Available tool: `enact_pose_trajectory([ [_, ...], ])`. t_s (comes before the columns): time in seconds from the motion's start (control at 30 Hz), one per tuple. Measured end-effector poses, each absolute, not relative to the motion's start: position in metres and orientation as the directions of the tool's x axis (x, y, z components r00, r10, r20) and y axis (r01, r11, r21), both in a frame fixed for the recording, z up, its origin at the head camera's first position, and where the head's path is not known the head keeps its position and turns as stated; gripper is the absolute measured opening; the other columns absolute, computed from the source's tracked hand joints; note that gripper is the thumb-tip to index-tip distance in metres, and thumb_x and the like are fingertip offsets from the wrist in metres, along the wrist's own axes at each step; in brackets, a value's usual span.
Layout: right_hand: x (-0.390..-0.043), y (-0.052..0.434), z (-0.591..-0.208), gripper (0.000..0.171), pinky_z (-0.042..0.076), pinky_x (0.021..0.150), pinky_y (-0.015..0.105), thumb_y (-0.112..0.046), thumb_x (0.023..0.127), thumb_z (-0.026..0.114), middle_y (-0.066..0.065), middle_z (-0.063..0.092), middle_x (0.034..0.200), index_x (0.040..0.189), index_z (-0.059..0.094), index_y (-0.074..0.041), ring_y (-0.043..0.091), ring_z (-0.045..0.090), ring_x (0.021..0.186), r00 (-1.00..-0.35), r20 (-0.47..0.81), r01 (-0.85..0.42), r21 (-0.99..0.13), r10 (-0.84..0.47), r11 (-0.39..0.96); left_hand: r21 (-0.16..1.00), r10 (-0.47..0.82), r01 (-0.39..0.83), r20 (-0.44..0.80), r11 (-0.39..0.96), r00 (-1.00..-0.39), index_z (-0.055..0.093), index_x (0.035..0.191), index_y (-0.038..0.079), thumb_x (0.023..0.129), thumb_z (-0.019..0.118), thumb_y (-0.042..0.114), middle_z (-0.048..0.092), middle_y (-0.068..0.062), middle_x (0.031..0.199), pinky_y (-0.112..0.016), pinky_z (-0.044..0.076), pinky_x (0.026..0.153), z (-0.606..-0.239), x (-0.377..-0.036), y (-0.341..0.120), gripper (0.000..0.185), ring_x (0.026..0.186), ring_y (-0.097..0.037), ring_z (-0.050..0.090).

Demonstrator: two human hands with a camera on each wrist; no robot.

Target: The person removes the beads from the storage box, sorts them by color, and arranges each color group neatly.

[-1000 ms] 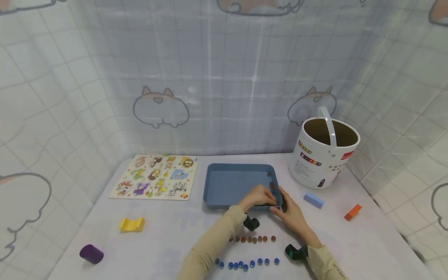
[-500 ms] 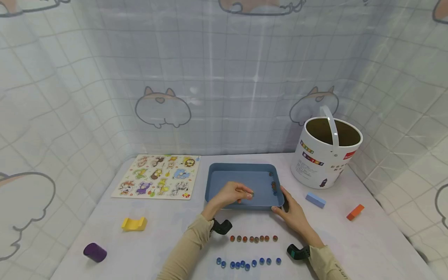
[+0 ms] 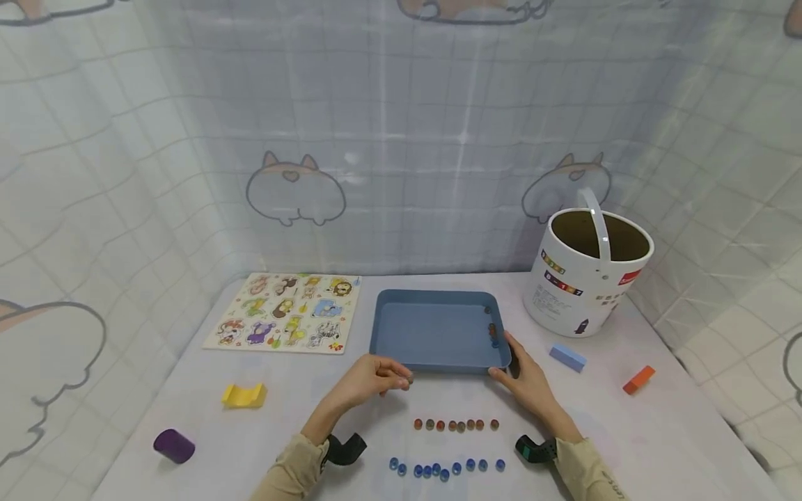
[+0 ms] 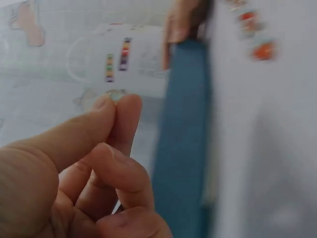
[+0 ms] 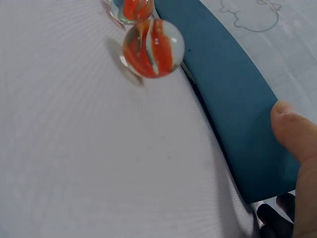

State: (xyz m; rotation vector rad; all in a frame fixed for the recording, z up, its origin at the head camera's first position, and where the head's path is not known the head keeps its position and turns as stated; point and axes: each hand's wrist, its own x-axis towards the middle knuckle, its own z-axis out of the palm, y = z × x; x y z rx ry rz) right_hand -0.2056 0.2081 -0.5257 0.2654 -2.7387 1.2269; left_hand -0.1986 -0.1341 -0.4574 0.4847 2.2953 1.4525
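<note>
My left hand [image 3: 371, 379] pinches a small clear glass marble [image 4: 117, 95] between thumb and forefinger, just off the front left part of a shallow blue tray [image 3: 432, 368]. The other fingers curl loosely below. At the tray's front right corner, my right hand [image 3: 526, 379] grips the tray, thumb on the front wall and fingers along the right side. Inside, several marbles [image 3: 493, 334] lie along the right wall. On the table before the tray runs a row of orange-swirled marbles [image 3: 452, 425]; nearer me is a row of blue marbles [image 3: 436, 470].
An animal puzzle board [image 3: 282, 313] lies left of the tray. A white bucket [image 3: 583, 285] with a handle stands at the back right, with a blue block [image 3: 567, 358] and an orange block [image 3: 639, 380] before it. A yellow block [image 3: 244, 396] and purple cylinder [image 3: 174, 446] lie left.
My left hand has come out of the tray's right front corner with a marble, moving left and toward me past the front wall. My right hand keeps its hold on the tray corner.
</note>
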Motion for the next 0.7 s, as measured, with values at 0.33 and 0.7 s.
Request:
enact_pose_trajectory([
  [0.33,-0.205,0.208,-0.526,0.089,0.031,0.110,0.060,-0.039,0.087,0.071,0.026,0.032,0.154,0.155,0.022,-0.011,0.046,0.034,0.139,-0.982,0.165,-0.187,-0.739,-0.096,0.648,0.842,0.468,0.135,-0.151,0.523,-0.871,0.075,0.087,0.010,0.082,0.076,0.015,0.067,0.000,0.067,-0.020,0.040,0.047,-0.481,-0.170,-0.138,0.007,0.052,-0.004,0.048],
  [0.7,-0.206,0.205,-0.523,0.088,0.031,0.110,0.059,-0.038,0.087,0.071,0.025,0.032,0.154,0.155,0.022,-0.010,0.045,0.034,0.140,-0.980,0.168,-0.196,-0.736,-0.106,0.648,0.768,0.421,0.157,-0.158,0.621,-0.893,0.074,0.079,0.015,0.077,0.079,0.017,0.065,0.007,0.063,-0.020,0.038,0.052,-0.486,-0.163,-0.126,0.005,0.055,-0.006,0.052],
])
